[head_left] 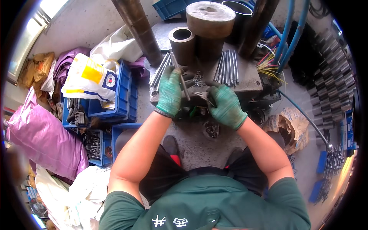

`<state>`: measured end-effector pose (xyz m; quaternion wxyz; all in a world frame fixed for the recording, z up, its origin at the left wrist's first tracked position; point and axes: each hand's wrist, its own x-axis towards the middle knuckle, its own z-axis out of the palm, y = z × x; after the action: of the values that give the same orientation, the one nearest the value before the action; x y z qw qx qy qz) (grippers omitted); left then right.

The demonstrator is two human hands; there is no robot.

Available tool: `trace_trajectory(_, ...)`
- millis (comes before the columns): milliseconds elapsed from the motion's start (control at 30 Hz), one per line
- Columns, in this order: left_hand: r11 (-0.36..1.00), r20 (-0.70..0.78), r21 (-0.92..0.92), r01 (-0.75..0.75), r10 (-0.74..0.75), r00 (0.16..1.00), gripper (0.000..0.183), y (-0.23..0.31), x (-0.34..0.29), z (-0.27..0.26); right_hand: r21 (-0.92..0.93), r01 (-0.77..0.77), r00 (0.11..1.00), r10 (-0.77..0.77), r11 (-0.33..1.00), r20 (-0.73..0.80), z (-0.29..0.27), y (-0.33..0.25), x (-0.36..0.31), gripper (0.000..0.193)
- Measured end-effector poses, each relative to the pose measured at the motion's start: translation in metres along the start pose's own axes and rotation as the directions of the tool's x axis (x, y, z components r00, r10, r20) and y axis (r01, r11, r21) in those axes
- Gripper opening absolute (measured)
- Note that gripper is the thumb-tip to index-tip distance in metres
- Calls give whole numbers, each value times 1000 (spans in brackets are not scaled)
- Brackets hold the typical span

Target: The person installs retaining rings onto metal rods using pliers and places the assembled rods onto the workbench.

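My left hand (170, 92), in a green glove with dark fingertips, is closed around a thin metal rod (185, 89) held at a slant above the front of a metal bench (250, 78). My right hand (227, 105), gloved the same way, grips small pliers (200, 94) whose jaws point left toward the rod. Between the hands lies a little heap of small metal rings (198, 79). Beyond my right hand several rods (229, 67) lie side by side. More rods (157, 76) rest at the bench's left end, partly behind my left hand.
Behind the rods stand a hollow metal cylinder (182, 46) and a thick round block (211, 23), between two steel columns (140, 30). Blue crates (124, 92) and a purple sack (46, 134) are at left. A torn paper bag (289, 128) sits at right.
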<state>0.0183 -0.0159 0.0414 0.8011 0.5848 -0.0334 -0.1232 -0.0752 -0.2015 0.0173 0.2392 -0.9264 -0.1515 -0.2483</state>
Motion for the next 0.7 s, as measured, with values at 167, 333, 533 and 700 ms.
trace_trajectory(167,991,-108,-126,44,-58,992,27,7,7,-14,-167,-93,965,130,981,228,12,-6,10,34)
trace_trajectory(333,987,-104,-122,106,-119,987,29,7,10,-26,-137,35,998,-29,990,47,20,8,1,34)
trace_trajectory(533,992,-37,45,117,-115,993,31,8,2,-23,59,16,978,-4,998,-206,29,22,-5,28)
trace_trajectory(700,978,150,194,73,-103,983,33,-2,-10,-12,733,-413,868,477,540,137,10,3,-4,22)
